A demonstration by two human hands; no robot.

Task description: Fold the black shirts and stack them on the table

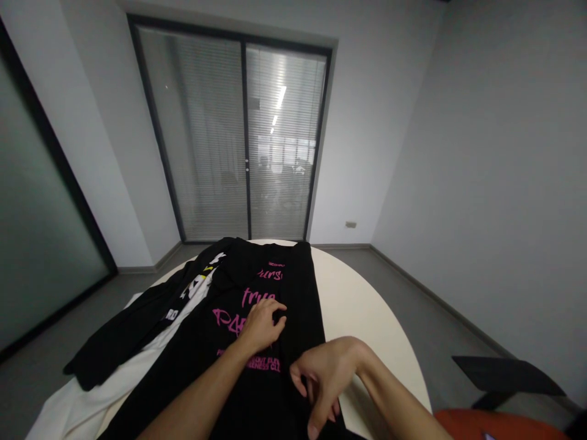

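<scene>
Black garment on cream table, white cloth alongside, left fingers apart across pink print, right fingers curled, hold unclear

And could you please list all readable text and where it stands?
"true": pink, on the black garment
"ursi": same garment, partial
"PA": same garment, partial
"OUT ELE": same garment, partial
"ENESS CL": same garment, partial
Too blurred or folded: top pink line; white and yellow letters on the left garment
</scene>
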